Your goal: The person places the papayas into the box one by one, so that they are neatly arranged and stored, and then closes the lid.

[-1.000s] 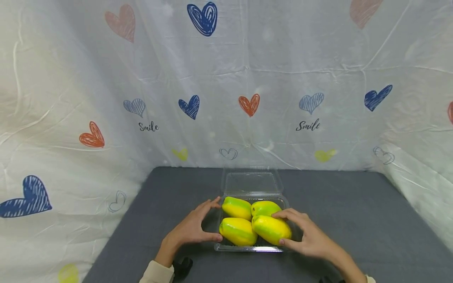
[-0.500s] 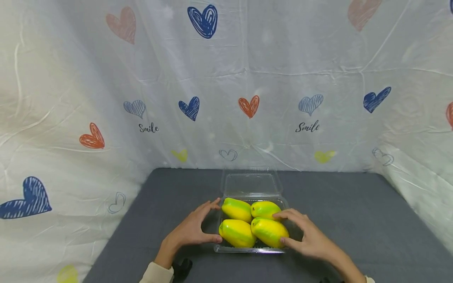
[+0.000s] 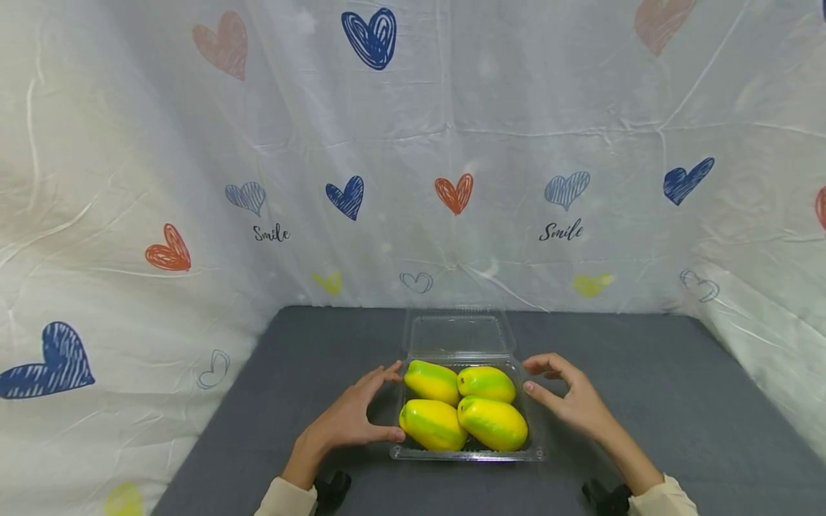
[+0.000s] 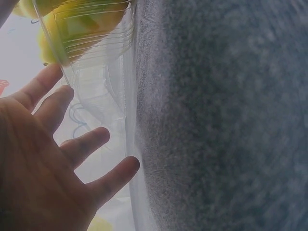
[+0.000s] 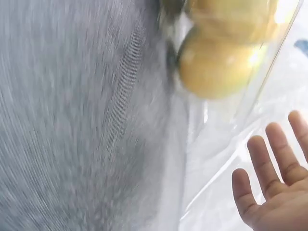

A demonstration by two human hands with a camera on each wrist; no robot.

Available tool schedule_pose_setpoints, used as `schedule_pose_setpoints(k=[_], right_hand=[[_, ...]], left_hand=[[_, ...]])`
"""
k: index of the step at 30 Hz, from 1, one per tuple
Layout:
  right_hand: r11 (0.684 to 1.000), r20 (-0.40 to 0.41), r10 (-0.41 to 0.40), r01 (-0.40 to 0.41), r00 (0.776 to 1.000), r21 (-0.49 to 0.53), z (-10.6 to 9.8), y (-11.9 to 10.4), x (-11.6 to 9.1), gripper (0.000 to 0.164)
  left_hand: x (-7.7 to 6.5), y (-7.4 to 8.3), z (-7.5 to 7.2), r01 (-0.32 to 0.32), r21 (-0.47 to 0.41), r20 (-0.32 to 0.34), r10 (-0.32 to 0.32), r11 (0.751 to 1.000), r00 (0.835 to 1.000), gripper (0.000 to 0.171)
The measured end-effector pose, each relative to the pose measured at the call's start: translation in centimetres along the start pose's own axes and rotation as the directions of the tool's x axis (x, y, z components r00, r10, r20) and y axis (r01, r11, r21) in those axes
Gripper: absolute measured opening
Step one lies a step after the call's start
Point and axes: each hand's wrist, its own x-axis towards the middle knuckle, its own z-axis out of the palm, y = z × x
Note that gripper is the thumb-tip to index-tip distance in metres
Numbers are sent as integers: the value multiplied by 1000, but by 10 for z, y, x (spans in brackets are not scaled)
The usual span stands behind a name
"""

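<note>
Several oblong yellow-green fruits (image 3: 492, 423) lie in two rows in a clear plastic clamshell box (image 3: 467, 456). The box's lid (image 3: 459, 335) is folded back, away from the person. At the left rim is my left hand (image 3: 348, 412), thumb and fingers spread apart. In the left wrist view its fingertips (image 4: 55, 74) meet the clear wall, and the other fingers stretch out straight. My right hand (image 3: 574, 398) is by the box's far right corner, off the fruits, holding nothing. The right wrist view shows its fingers (image 5: 262, 159) extended and apart from the box.
A dark grey cloth (image 3: 645, 401) covers the table under the box. Behind and at the sides hangs a pale curtain (image 3: 503, 158) printed with hearts. Dark straps with a black device (image 3: 606, 496) sit at the wrists.
The front right fruit has settled slightly leftward into the box. My right hand has let go of it and moved back and right to the rim. My left hand has stayed put.
</note>
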Motion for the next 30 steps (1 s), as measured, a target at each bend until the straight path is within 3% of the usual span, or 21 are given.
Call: schedule_pose_setpoints(k=[6, 12, 15, 19, 23, 26, 30], right_hand=[[995, -5, 102, -102, 995, -7, -3, 23, 20, 35], [976, 68, 216, -215, 974, -29, -4, 41, 44, 48], [961, 147, 276, -274, 950, -35, -4, 46, 55, 57], [931, 250, 357, -366, 900, -12, -2, 52, 69, 67], [900, 297, 413, -435, 861, 12, 3, 57, 80, 72], [887, 306, 429, -460, 850, 32, 8, 58, 86, 74], [883, 290, 433, -467, 853, 53, 14, 60, 93, 74]], left_hand=[[-1, -2, 0, 8, -7, 2, -8, 1000, 1000, 77], [-1, -4, 1, 3, -15, 11, -3, 1000, 1000, 75], [-1, -4, 2, 1, -18, 14, -1, 1000, 1000, 75], [0, -3, 2, -4, -22, 15, 4, 1000, 1000, 75], [1, -2, 2, -2, -24, 19, 3, 1000, 1000, 75], [1, -2, 1, -2, -24, 18, 2, 1000, 1000, 75], [1, -1, -1, -3, -22, 16, 4, 1000, 1000, 75]])
